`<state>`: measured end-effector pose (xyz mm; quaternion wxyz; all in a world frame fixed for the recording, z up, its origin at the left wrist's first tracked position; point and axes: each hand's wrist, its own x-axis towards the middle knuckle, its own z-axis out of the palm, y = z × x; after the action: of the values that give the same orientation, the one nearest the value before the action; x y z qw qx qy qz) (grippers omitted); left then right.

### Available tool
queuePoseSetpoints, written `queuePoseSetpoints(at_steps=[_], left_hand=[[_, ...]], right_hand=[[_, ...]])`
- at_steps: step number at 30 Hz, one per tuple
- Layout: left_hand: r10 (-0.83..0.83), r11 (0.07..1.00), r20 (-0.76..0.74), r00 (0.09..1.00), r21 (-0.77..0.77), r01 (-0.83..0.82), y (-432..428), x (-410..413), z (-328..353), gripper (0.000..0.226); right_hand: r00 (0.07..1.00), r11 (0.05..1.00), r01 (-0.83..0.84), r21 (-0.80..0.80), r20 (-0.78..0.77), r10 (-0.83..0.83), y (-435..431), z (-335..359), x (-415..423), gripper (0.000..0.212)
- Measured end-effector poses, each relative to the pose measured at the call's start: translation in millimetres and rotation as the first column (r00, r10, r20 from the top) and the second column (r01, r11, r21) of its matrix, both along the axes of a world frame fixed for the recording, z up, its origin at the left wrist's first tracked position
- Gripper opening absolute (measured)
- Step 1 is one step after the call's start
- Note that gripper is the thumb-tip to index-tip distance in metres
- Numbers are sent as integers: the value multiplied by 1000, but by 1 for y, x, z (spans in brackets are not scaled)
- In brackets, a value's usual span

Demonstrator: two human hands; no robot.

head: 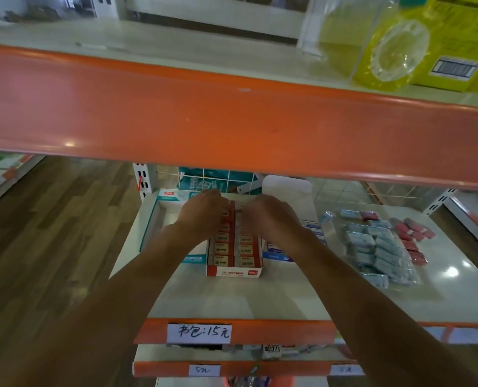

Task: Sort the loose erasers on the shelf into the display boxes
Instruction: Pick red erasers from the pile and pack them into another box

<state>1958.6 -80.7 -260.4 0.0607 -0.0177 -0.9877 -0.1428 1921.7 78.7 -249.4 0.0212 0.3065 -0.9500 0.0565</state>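
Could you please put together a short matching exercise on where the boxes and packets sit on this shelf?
Things:
1. red box
2. teal box
3. blue packets
4. red packets

Places:
A. rightmost on the shelf
B. leftmost on the shelf
C. under the left hand and right hand
D. piled just left of the red packets

Pairs: 1-C, 2-B, 3-D, 4-A
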Motion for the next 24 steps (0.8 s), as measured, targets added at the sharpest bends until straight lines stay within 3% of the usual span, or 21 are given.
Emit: queuePoseSetpoints(at_steps=[6,16,24], left_hand=[[11,997,38,999,73,-14,-3,0,4,22],[13,970,160,987,238,-52,-4,-2,15,12],[11,975,140,990,219,-41,-6,-4,10,15]], right_hand=[[999,997,49,-67,-5,-49,-1,-3,-3,18],[988,987,101,-126,133,-84,0,-1,-10,12],[991,988,98,-120,100,-86,-3,-2,-8,14]])
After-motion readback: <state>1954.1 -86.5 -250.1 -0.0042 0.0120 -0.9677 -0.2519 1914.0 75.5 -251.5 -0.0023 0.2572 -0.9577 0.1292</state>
